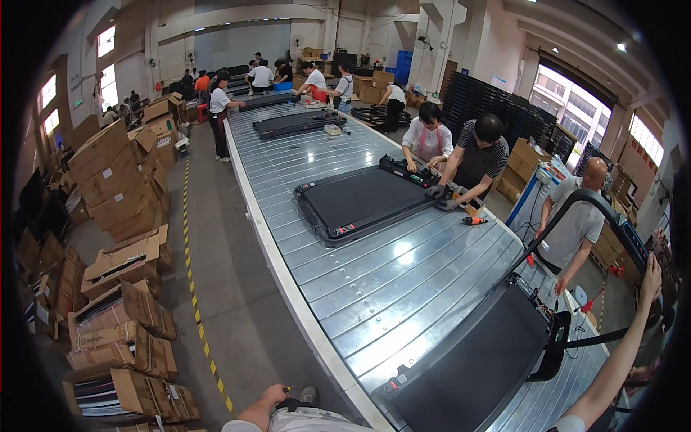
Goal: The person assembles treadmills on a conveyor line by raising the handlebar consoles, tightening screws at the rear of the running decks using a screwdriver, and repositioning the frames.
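Observation:
Low at the bottom edge, my left hand (273, 394) is closed around a small black-and-yellow object (288, 389), mostly hidden in the fist. My right arm reaches up at the right, and my right hand (652, 278) grips the edge of a treadmill's dark console (630, 241). A curved black handrail frame (558, 223) runs from that console down toward the treadmill deck (468, 360). The deck lies on the metal-slatted line in front of me, with its motor end open and wires (545, 306) showing. A black cover (551, 353) sits beside that end.
A person in a grey shirt (576, 212) stands across the line by the frame. Farther along, two people work at another treadmill deck (374, 194), near an orange power tool (473, 220). Cardboard boxes (129, 324) stack at left beyond a yellow-black floor stripe (191, 288).

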Available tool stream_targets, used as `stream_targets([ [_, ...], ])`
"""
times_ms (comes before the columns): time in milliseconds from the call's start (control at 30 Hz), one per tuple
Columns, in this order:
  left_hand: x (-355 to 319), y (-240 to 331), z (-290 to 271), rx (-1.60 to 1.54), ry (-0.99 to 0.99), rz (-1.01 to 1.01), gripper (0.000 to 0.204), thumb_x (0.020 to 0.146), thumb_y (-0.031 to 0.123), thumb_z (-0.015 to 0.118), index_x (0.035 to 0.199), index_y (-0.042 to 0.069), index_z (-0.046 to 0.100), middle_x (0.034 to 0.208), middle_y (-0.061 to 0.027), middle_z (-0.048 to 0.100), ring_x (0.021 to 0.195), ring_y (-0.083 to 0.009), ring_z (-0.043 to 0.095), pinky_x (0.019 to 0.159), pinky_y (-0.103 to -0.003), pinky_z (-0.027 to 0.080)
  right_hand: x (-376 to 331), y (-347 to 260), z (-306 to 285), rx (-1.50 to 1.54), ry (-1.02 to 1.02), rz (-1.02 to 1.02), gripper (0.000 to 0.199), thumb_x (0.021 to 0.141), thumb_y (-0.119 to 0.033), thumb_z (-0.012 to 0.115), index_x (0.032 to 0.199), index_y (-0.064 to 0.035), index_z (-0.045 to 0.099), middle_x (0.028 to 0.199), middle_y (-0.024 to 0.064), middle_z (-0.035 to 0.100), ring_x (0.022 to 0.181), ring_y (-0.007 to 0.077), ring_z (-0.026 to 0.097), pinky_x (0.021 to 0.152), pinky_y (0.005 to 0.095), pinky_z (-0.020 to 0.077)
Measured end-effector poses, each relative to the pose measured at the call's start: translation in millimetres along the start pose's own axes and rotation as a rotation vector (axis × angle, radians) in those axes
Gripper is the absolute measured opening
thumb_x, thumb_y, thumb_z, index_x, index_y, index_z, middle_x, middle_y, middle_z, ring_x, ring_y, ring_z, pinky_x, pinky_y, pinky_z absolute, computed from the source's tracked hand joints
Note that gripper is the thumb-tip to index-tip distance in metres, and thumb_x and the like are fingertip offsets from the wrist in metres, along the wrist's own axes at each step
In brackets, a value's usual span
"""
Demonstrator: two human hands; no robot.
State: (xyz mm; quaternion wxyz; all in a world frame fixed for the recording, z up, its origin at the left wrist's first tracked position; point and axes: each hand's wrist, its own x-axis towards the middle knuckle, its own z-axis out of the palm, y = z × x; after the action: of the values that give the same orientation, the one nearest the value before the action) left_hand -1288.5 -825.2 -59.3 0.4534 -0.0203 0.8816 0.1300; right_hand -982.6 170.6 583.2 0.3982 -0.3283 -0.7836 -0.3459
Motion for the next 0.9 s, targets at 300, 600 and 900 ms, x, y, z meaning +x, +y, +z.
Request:
stream_targets([
  [300, -89, 75, 139, -0.008, 0.158, 0.012, 0.051, 0.074, 0.033, 0.068, 0.122, 0.022, 0.057, 0.119, -0.0089, 0.06, 0.112, -0.0267, 0.056, 0.095, -0.039, 0.044, -63, 155, -2, 0.328, -0.054, 0.329, 0.036, 0.098, -0.027, 0.04, 0.127, -0.0106, 0.053, 0.123, 0.0114, 0.055, 0.116, 0.0264, 0.05, 0.098, 0.0318, 0.0368],
  [600, -44, 53, 68, 0.039, -0.01, 0.042, 0.047, 0.073, 0.03, 0.064, 0.119, 0.02, 0.059, 0.116, -0.0104, 0.061, 0.108, -0.0295, 0.057, 0.092, -0.04, 0.046, -33, 87, -6, 0.407, 0.062, 0.298, 0.037, 0.098, -0.029, 0.041, 0.128, -0.0103, 0.052, 0.126, 0.012, 0.054, 0.118, 0.026, 0.049, 0.099, 0.0317, 0.0356],
  [900, -34, 33, 56, 0.06, 0.002, 0.002, 0.044, 0.073, 0.03, 0.064, 0.116, 0.023, 0.06, 0.116, -0.0092, 0.061, 0.108, -0.0306, 0.057, 0.092, -0.041, 0.046, -26, 76, -5, 0.468, 0.041, 0.313, 0.039, 0.096, -0.031, 0.043, 0.127, -0.01, 0.052, 0.128, 0.0135, 0.052, 0.121, 0.0265, 0.047, 0.101, 0.0338, 0.0332],
])
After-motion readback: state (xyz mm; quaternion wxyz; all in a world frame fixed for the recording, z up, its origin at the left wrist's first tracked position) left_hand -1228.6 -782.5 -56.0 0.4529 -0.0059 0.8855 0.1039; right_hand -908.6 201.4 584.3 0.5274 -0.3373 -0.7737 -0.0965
